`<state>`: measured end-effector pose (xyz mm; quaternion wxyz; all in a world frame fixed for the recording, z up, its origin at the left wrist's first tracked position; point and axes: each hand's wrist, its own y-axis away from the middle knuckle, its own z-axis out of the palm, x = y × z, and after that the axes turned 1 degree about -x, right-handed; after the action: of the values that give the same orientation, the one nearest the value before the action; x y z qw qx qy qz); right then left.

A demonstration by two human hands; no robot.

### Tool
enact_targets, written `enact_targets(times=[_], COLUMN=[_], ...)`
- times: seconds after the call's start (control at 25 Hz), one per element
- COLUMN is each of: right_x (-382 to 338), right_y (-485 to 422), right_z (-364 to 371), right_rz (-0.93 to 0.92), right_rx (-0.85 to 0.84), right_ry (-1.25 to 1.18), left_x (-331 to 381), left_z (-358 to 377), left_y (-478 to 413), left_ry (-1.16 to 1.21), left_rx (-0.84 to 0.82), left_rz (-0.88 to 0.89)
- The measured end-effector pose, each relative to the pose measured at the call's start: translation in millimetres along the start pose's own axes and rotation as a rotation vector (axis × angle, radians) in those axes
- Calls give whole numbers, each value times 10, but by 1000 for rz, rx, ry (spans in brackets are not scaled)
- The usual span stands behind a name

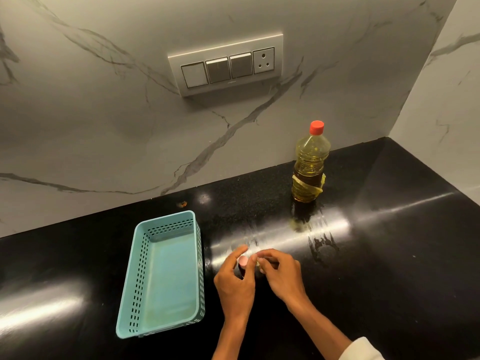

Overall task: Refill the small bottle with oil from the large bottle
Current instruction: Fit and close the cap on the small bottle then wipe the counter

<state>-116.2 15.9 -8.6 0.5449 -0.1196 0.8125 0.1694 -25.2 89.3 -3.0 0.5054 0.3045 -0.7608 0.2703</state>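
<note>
Both our hands meet low over the black countertop [389,255], because the small bottle [257,265] between them needs one hand to steady it and the other to work its cap. Our left hand [235,279] has its fingers curled, with thumb and forefinger pinched on the small pink cap [243,261], which we judge it is about to unscrew or has just lifted; the frame cannot tell us which. Our right hand [281,272] is closed loosely around the little bottle, of which only a pale sliver shows between the fingers, so we cannot tell its fill level. We judge this to be the opening step, with no oil poured yet. Well apart, toward the marble backsplash [104,126], the large oil bottle [310,165] stands upright with its red cap [316,127] on, kept within reach of the right hand but clear of the working spot. Just to our left lies an empty teal perforated basket [155,276], near the hands but touching neither. Smears [322,242] glint on the countertop between the bottles, so grips may be slippery.
</note>
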Motion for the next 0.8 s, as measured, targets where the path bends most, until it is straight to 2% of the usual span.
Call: enact_targets(times=[0.16,0.4,0.68,0.8], right_x=[-84,-10,-141,-93], right_y=[-4,-78,-57,-82], right_z=[44,97,101,134], right_rz=[-77,-148,-208,-186], right_rx=[-50,-177,-76,-136], right_ry=[11,199,104,238], left_x=[-19,-51,-106,-99], left_z=[46,20,-13,-16], left_y=[7,15,-33,-41], left_ry=[58,162,267,256], left_rx=[-16,-141,-213,-228], left_rz=[-72,-47,-68,-59])
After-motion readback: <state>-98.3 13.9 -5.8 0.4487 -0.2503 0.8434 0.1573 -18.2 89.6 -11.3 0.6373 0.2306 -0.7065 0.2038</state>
